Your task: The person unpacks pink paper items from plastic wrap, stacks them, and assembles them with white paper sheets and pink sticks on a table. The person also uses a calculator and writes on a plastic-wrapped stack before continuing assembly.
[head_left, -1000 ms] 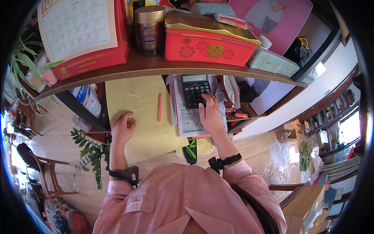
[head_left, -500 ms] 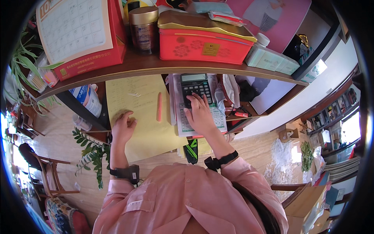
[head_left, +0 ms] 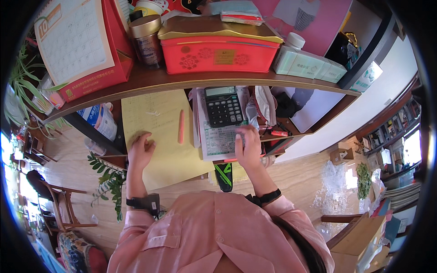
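Note:
My left hand (head_left: 141, 150) rests on the left part of a large yellow sheet of paper (head_left: 169, 161), its fingers loosely bent and apart, holding nothing. A pink pen (head_left: 181, 128) lies on that sheet to the right of this hand, untouched. My right hand (head_left: 248, 146), a little blurred, hovers by the right edge of a printed green-and-white form (head_left: 218, 142), thumb and fingers apart with nothing between them. Just beyond it a black calculator (head_left: 224, 109) lies on the stacked papers, with digits on its display. The fingers are clear of its keys.
Over the desk's far edge runs a brown shelf (head_left: 200, 85) bearing a red tin box (head_left: 218, 54), a gold-lidded jar (head_left: 148, 43), a desk calendar (head_left: 75, 41) and pale green boxes (head_left: 309, 63). A red marker-like item (head_left: 278, 133) lies at right. A leafy plant (head_left: 109, 179) stands at left.
My right hand has lifted off the calculator keys and drawn back toward me and to the right. The display digits differ. My left hand stays on the yellow sheet; the view has shifted slightly.

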A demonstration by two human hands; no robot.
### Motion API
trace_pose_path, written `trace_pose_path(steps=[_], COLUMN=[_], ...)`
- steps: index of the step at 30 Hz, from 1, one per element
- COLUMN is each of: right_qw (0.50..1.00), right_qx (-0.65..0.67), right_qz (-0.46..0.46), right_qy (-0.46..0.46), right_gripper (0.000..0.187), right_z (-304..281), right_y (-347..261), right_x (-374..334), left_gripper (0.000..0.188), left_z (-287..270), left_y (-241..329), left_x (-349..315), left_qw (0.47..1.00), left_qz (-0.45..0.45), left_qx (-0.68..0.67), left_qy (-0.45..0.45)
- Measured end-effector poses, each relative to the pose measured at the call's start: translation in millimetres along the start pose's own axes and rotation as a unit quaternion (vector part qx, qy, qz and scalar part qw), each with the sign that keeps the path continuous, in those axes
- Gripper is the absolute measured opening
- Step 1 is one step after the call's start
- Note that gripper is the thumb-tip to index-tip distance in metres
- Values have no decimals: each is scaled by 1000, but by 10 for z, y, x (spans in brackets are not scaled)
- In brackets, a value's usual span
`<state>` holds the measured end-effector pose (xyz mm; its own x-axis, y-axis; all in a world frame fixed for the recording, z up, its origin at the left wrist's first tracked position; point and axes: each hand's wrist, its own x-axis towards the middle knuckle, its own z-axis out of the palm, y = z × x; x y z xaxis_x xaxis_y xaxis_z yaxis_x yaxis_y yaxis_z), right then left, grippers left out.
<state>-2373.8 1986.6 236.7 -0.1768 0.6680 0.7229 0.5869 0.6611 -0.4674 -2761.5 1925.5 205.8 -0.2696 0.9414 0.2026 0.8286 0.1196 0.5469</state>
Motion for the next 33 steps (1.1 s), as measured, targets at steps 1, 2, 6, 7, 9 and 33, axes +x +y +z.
trace_pose_path(steps=[1, 2, 6, 7, 9, 33], right_qw=[1000, 999, 997, 995, 991, 707], right_qx=[23, 28, 73, 94, 120, 291], right_qz=[-14, -9, -36, -35, -54, -313], right_qy=[-2, -18, -15, -16, -22, -564], right_gripper=[13, 9, 5, 6, 7, 16], right_z=[-23, -41, -96, -105, -115, 349], right_y=[-5, -5, 60, 85, 122, -1520], right_x=[-31, -58, -103, -91, -50, -1991], left_gripper=[38, 38, 33, 32, 35, 33], left_z=[-4, -14, -71, -55, 25, 505], left_y=[-6, 0, 234, 363, 677, 1680], left_x=[-14, -31, -96, -86, -62, -4073], left_qw=[1000, 1000, 999, 999, 995, 928], left_qz=[8, 7, -1, -18, -40, -311], left_qx=[-8, -16, -7, 27, 94, -198], left_qy=[8, 6, 34, 40, 21, 53])
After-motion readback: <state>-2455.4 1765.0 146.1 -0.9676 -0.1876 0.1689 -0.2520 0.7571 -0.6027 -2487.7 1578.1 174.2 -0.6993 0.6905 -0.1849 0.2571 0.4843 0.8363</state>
